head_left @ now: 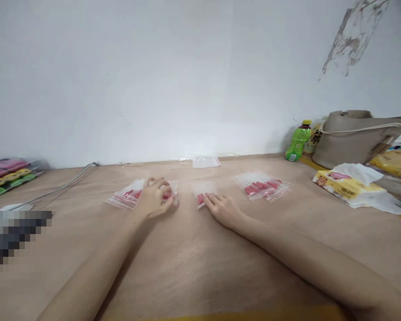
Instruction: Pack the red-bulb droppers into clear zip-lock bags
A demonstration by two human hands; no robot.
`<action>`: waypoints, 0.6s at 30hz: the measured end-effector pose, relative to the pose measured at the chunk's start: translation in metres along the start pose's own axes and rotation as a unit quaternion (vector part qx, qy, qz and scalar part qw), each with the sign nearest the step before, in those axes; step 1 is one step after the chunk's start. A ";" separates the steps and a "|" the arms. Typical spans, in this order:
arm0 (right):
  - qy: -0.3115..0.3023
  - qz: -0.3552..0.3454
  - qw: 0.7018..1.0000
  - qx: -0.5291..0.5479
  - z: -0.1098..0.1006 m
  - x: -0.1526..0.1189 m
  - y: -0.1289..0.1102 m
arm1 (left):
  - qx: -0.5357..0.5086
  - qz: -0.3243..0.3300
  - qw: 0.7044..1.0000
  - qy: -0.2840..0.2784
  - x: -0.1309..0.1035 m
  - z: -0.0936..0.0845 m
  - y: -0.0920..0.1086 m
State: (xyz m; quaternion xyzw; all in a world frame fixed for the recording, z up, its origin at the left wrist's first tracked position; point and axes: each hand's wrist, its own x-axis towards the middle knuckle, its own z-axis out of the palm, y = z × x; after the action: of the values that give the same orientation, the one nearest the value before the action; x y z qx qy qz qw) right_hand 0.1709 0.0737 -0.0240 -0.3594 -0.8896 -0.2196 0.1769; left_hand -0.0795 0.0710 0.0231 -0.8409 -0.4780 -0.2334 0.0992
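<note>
Several small clear zip bags with red pieces inside lie on the brown table covering [187,267]. My left hand [154,198], its fingers apart and curved, is over the right end of the left group of bags [128,196]. Part of a bag shows past its fingers. The fingers of my right hand [223,209] are stretched out, their tips touching a single bag [200,199] in the middle. To the right a fanned group of bags [259,187] lies untouched. A flat, pale stack of bags [206,162] is near the wall.
At the right are a green bottle [298,141], a yellow tissue pack [349,185] and a beige bag [344,138]. Pink, yellow and green items [8,176] lie at the far left, near a grey cable [67,183]. A white wall [170,80] stands behind.
</note>
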 end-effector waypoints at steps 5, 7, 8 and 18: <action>0.022 -0.023 0.993 0.112 0.004 0.006 0.002 | -0.076 0.071 0.995 -0.002 0.001 0.040 0.049; 0.042 -0.023 0.992 0.114 0.005 -0.001 0.018 | -0.092 0.070 0.993 0.008 0.000 0.050 0.053; 0.050 -0.026 0.993 0.106 0.005 -0.006 0.026 | -0.098 0.069 0.993 0.012 0.000 0.053 0.053; 0.138 -0.056 0.985 0.087 0.015 -0.026 0.046 | -0.095 0.110 0.988 0.043 0.000 0.061 0.051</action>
State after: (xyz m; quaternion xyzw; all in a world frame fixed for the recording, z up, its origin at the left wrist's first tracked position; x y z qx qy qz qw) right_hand 0.2189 0.0968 -0.0371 -0.2586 -0.8911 -0.1981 0.3161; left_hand -0.0187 0.0678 -0.0272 -0.8833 -0.3534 -0.3014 0.0638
